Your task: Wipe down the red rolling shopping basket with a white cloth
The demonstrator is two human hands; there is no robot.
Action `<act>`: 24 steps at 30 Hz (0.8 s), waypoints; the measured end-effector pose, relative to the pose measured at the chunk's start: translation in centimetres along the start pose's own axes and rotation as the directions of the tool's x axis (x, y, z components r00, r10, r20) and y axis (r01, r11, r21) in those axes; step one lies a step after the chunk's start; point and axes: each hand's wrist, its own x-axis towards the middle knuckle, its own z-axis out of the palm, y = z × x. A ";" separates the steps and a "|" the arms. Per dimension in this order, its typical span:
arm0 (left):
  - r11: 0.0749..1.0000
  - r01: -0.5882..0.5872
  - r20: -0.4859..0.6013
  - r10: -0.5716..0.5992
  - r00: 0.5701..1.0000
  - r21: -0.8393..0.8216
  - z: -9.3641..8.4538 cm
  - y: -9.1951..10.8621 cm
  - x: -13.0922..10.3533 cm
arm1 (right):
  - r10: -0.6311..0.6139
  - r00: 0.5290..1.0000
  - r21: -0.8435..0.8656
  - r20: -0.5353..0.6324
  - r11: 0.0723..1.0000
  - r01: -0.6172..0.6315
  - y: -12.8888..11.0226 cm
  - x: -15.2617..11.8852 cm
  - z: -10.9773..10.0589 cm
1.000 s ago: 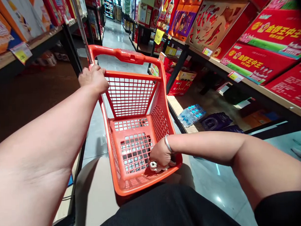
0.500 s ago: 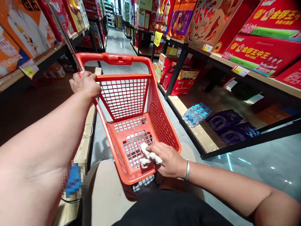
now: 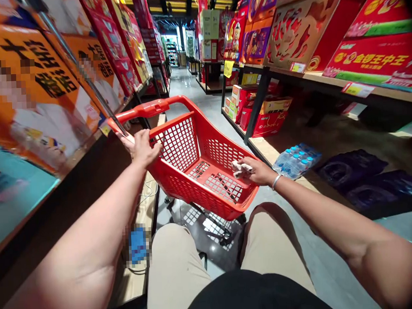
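An orange-red plastic shopping cart (image 3: 224, 201) with grid walls stands before my knees, turned at an angle, its basket holding no goods. My left hand (image 3: 143, 150) grips the cart's upper left rim below the handle bar (image 3: 153, 109). A slim metal pole (image 3: 88, 82) rises from the cart beside that hand. My right hand (image 3: 260, 171), with a silvery bracelet (image 3: 276, 182) at the wrist, is closed around a crumpled whitish cloth (image 3: 241, 170). The cloth is at the inner side of the cart's near right wall; its exact contact is hard to make out.
Shelves with orange cartons (image 3: 65, 92) line the left. On the right are red gift boxes (image 3: 371, 61), and low down a shrink-wrapped pack of bottles (image 3: 297, 160) and dark purple packs (image 3: 351, 172). A tiled aisle (image 3: 186, 83) runs ahead.
The cart has swung round, its handle end now further left and its near end further right. My right hand has moved up and right with the cloth; my left hand stays on the cart.
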 end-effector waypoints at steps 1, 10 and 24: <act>1.000 0.029 -0.017 -0.029 0.999 0.001 -0.3 0.3 -0.7 | 0.002 1.000 -0.036 -0.009 0.999 -0.002 0.9 0.6 -0.4; 0.999 0.042 -0.141 -0.041 0.989 0.004 -2.8 3.2 -9.5 | -0.037 0.881 -0.058 -0.472 0.998 0.011 -5.2 4.2 -0.7; 0.958 -0.252 -0.283 0.282 0.917 0.139 -5.0 3.9 -10.9 | 0.315 0.853 0.768 -0.416 0.624 0.144 -7.2 3.1 1.9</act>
